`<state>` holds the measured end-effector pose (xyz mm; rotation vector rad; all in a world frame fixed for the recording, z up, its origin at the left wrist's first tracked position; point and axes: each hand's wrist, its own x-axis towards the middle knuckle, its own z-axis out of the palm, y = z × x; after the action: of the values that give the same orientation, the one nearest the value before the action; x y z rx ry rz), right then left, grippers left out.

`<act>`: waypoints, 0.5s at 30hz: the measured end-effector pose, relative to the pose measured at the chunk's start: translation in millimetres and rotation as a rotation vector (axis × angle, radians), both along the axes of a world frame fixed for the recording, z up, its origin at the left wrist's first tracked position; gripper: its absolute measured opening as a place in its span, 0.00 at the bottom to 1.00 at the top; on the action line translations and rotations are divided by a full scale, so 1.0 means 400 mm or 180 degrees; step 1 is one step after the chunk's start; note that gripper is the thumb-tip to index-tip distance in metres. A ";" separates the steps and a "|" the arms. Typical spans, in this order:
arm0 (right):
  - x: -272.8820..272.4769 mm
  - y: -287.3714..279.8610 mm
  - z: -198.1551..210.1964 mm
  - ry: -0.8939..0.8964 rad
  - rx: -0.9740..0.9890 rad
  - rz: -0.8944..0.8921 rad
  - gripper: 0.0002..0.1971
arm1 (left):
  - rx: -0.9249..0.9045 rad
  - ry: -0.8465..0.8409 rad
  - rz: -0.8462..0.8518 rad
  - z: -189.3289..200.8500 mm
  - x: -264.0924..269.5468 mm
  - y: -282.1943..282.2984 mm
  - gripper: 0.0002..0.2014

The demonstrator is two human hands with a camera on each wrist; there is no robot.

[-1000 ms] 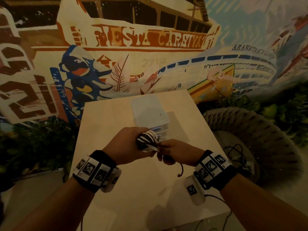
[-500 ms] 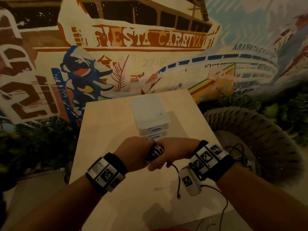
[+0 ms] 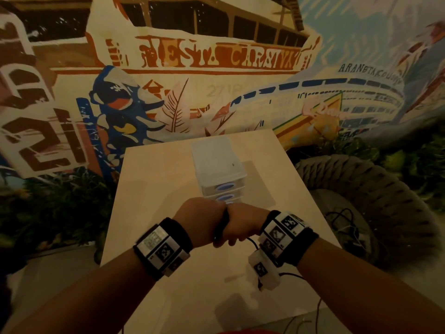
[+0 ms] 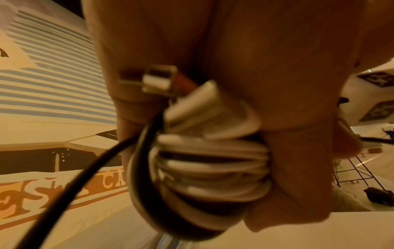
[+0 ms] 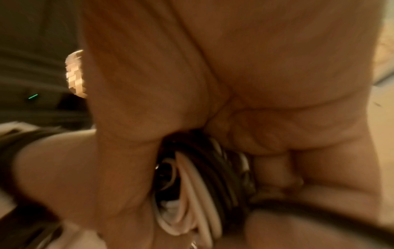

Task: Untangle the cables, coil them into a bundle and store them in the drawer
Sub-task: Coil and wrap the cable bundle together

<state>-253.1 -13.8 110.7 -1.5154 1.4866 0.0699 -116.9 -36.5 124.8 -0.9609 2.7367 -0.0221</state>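
Note:
Both hands meet above the wooden table (image 3: pixel 156 189), just in front of the small white drawer unit (image 3: pixel 220 169). My left hand (image 3: pixel 199 220) grips the cable bundle (image 4: pixel 209 168), a tight coil of white and black turns with USB plugs (image 4: pixel 157 79) sticking out on top. In the head view only a dark sliver of the bundle (image 3: pixel 221 225) shows between the fists. My right hand (image 3: pixel 243 222) curls against the bundle (image 5: pixel 202 185) and holds the loose black cable (image 3: pixel 251 242), whose tail loops out below that hand. The drawers look closed.
A mural wall (image 3: pixel 216 92) stands right behind the table. To the right sits a round woven chair (image 3: pixel 361 189) with dark loose cables (image 3: pixel 344 220) on its seat. Plants (image 3: pixel 60 201) fill the floor on the left. Thin wires (image 3: pixel 317 309) hang off my right wrist.
Both hands have rolled together and closed over the bundle, so its striped coil no longer shows from above. The black tail that hung down is drawn up short.

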 end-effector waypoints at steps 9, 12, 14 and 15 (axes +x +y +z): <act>-0.072 0.017 -0.005 -0.0573 -0.0376 -0.0575 0.13 | 0.0943 0.1667 0.0435 -0.023 0.096 -0.068 0.61; -0.079 0.022 0.003 -0.0707 -0.0464 -0.0663 0.11 | 0.1756 0.2336 0.0695 -0.040 0.112 -0.082 0.58; -0.074 0.024 0.004 -0.0743 -0.0546 -0.0664 0.09 | 0.2079 0.2533 0.0765 -0.058 0.112 -0.079 0.58; -0.070 0.025 0.003 -0.0766 -0.0589 -0.0653 0.08 | 0.2266 0.2652 0.0800 -0.066 0.112 -0.076 0.58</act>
<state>-281.0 -3.7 112.0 -1.4491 1.4741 -0.3682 -71.9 -67.1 98.3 -1.2325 2.8108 1.5880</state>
